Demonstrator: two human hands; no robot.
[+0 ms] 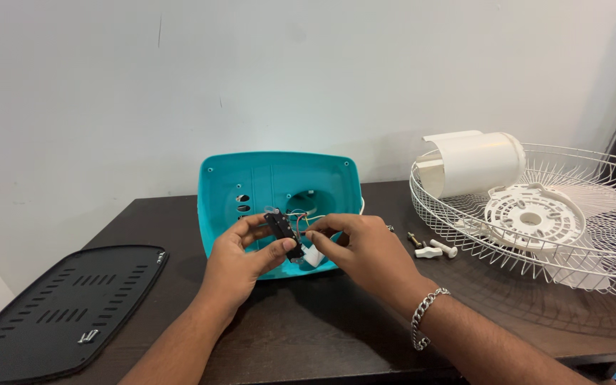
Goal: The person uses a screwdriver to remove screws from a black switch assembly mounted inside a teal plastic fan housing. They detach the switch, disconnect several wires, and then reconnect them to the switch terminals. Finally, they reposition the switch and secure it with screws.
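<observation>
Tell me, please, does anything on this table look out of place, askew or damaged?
Nothing looks broken or spilled. The teal housing stands tipped up on edge, open side out, with wires trailing to the black switch part held by the left hand and right hand. Loose screws lie on the removed black cover.
</observation>
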